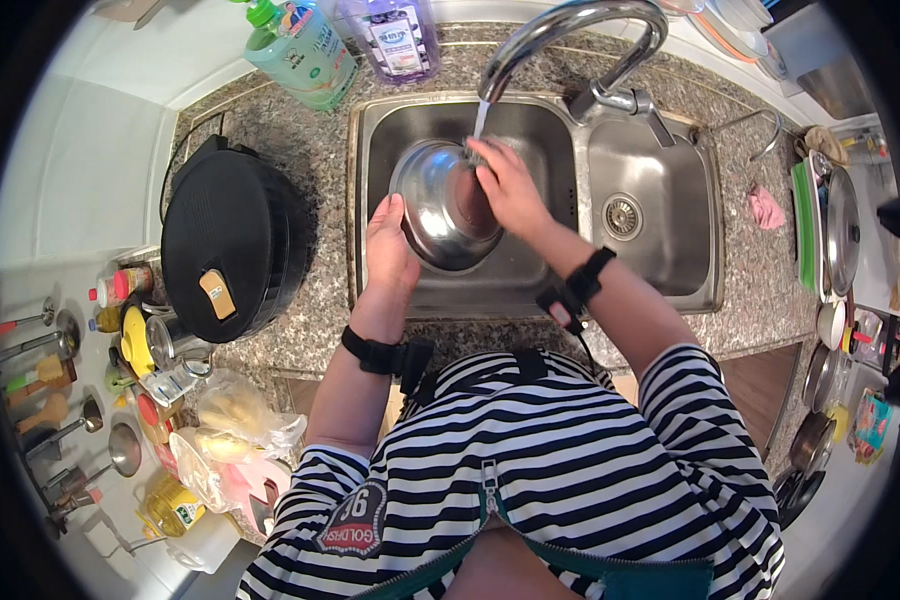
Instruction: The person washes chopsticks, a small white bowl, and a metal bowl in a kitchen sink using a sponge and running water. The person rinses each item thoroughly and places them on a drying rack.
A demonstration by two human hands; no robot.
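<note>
A round stainless steel bowl, its outer base apparently turned up, is tilted in the left basin of a double steel sink. My left hand holds its left rim, thumb on the metal. Against its upper right side lies my right hand, fingers bent near the water stream; something small and greyish shows under the fingertips, too hidden to name. Water runs from the curved chrome faucet onto that spot. Both wrists wear black straps with small devices.
A black round electric appliance stands left of the sink. Behind are a green pump bottle and a purple bottle. The right basin has a drain strainer. A pink cloth lies right, beside a dish rack with a pan lid.
</note>
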